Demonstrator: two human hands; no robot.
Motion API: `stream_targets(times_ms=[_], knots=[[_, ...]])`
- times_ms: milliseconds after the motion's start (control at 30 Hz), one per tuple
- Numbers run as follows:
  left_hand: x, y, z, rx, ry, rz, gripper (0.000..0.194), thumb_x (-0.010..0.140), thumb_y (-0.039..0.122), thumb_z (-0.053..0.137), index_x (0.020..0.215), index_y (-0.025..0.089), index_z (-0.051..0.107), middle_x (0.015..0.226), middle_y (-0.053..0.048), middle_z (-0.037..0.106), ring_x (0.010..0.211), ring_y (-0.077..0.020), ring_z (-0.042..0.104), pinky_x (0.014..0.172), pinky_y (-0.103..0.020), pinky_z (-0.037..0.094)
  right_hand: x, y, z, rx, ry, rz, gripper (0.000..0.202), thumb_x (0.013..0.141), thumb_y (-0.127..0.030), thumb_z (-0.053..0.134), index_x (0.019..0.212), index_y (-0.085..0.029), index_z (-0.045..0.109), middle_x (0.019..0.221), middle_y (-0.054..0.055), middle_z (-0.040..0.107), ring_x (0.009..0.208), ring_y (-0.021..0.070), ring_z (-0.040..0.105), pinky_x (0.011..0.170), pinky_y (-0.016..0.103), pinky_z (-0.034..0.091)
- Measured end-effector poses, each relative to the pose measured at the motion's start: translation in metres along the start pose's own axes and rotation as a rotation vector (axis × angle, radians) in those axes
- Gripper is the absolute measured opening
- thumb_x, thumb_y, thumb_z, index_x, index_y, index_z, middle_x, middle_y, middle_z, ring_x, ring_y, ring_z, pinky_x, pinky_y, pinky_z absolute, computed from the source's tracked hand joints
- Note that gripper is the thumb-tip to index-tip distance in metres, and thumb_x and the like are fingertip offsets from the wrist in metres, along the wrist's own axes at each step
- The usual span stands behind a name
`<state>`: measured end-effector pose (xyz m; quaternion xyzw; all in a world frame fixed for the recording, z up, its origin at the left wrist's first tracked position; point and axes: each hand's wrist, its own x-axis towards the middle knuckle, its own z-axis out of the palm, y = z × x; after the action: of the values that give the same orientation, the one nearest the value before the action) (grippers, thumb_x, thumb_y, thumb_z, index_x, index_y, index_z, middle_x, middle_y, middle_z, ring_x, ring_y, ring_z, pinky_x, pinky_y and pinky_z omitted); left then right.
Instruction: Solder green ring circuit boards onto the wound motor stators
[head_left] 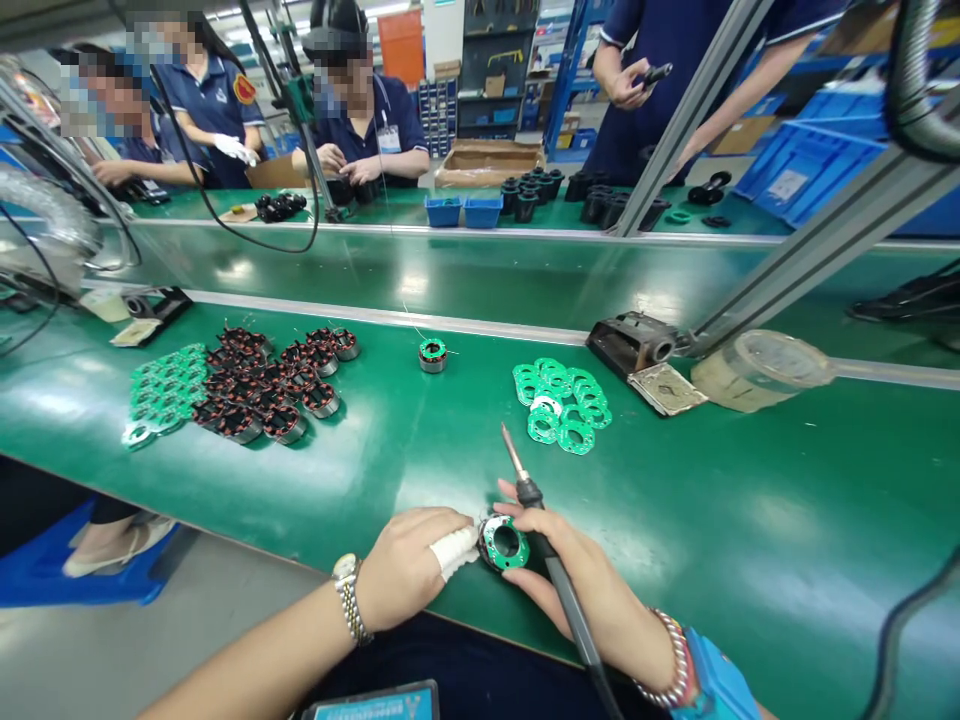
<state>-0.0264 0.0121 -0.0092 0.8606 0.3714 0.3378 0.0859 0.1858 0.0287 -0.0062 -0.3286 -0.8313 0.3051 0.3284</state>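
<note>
Close to the table's front edge, my left hand [409, 565] has its fingers closed at the left side of a motor stator [493, 545] with a green ring-shaped circuit board [517, 553] on its face. White tape wraps one of that hand's fingers. A soldering iron [571, 608] lies in my right hand [592, 580], its tip pointing up and away over the table. The thumb and fingers of this same hand also rest around the stator's right side. What the left fingertips pinch is partly hidden.
Copper-wound stators [259, 385] cluster at left beside green boards [169, 390]. One stator with a board [433, 356] stands mid-table. Loose ring boards [576, 436], a soldering iron stand [634, 345] and a plastic tub [761, 370] are at right. Several co-workers sit or stand across.
</note>
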Motion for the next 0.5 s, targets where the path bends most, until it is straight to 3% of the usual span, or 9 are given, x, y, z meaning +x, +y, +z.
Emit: stream_targets(times_ms=[133, 267, 400, 500], knots=[[0.006, -0.001, -0.006, 0.062, -0.039, 0.075, 0.026, 0.092, 0.018, 0.033, 0.098, 0.011, 0.058, 0.082, -0.01, 0.069, 0.075, -0.0177, 0.066, 0.066, -0.03, 0.056, 0.001, 0.0, 0.0, -0.005, 0.0, -0.003, 0.032, 0.082, -0.013, 0.052, 0.11, -0.023, 0.04, 0.121, 0.015, 0.056, 0.116, 0.0226, 0.051, 0.092, 0.04, 0.048], [0.007, 0.002, -0.002, 0.098, -0.014, 0.083, 0.028, 0.091, 0.017, 0.032, 0.088, 0.011, 0.059, 0.074, -0.01, 0.068, 0.066, -0.0168, 0.064, 0.058, -0.029, 0.055, 0.0, -0.001, 0.004, -0.038, 0.017, -0.027, 0.03, 0.082, -0.012, 0.05, 0.11, -0.021, 0.04, 0.124, 0.017, 0.053, 0.115, 0.0222, 0.053, 0.091, 0.037, 0.049], [0.003, 0.009, 0.012, 0.14, 0.086, -0.055, 0.02, 0.087, 0.014, 0.039, 0.087, 0.013, 0.059, 0.071, -0.008, 0.066, 0.06, -0.0159, 0.061, 0.054, -0.027, 0.054, -0.003, -0.003, 0.01, -0.094, 0.095, -0.004, 0.029, 0.084, -0.015, 0.05, 0.111, -0.021, 0.04, 0.122, 0.018, 0.055, 0.115, 0.0233, 0.053, 0.091, 0.038, 0.049], [-0.003, 0.017, 0.019, 0.064, 0.084, -0.17, 0.022, 0.085, 0.012, 0.041, 0.098, 0.014, 0.058, 0.084, -0.01, 0.067, 0.072, -0.0172, 0.064, 0.065, -0.029, 0.056, -0.003, -0.004, 0.013, -0.119, 0.119, 0.025, 0.031, 0.083, -0.016, 0.051, 0.112, -0.021, 0.041, 0.119, 0.017, 0.057, 0.116, 0.0239, 0.052, 0.091, 0.038, 0.049]])
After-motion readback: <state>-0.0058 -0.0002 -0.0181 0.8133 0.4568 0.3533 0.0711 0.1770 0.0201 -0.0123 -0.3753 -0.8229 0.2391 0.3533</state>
